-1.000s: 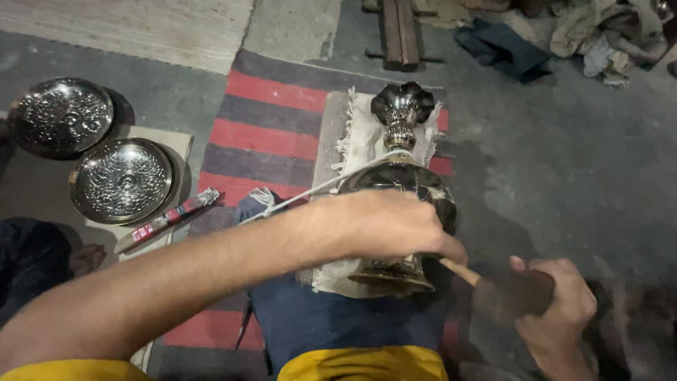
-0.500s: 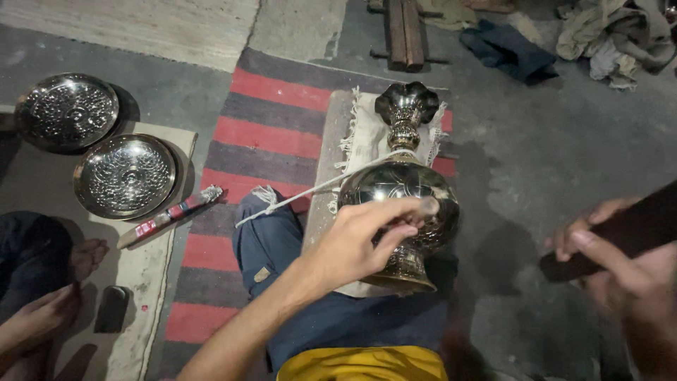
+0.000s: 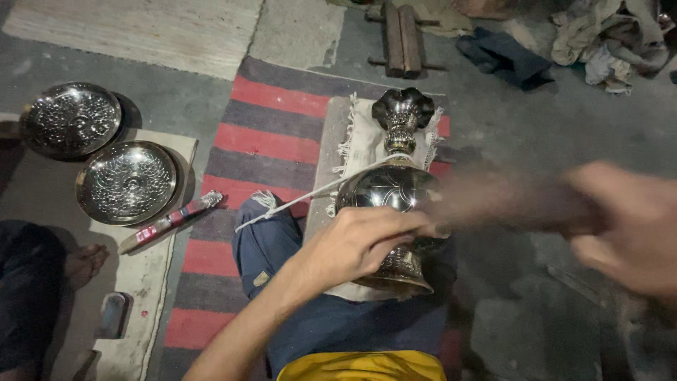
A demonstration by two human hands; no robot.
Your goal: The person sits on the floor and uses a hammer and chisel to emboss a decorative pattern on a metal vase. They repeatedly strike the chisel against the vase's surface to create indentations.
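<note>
Metal vase (image 3: pixel 398 187) lay on the white cloth (image 3: pixel 356 137) over the striped rug (image 3: pixel 268 134), long axis pointing away from the person. Left hand (image 3: pixel 360 243) pressed its belly, fingers curled. Right hand (image 3: pixel 624 226), blurred, clenched a dark tool (image 3: pixel 508 201) just right of the vase.

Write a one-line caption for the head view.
Left hand steadies a metal vase on a cloth; blurred right hand swings a dark tool.

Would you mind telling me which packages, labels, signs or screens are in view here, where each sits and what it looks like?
Labelled stick-shaped tool: on the floor by the lower metal dish, left of the vase; long and thin, wrapped in a red, white and blue label.
Dark phone-like slab: lower left on the pale mat; rectangular, grey, too dim to confirm a screen.
</note>
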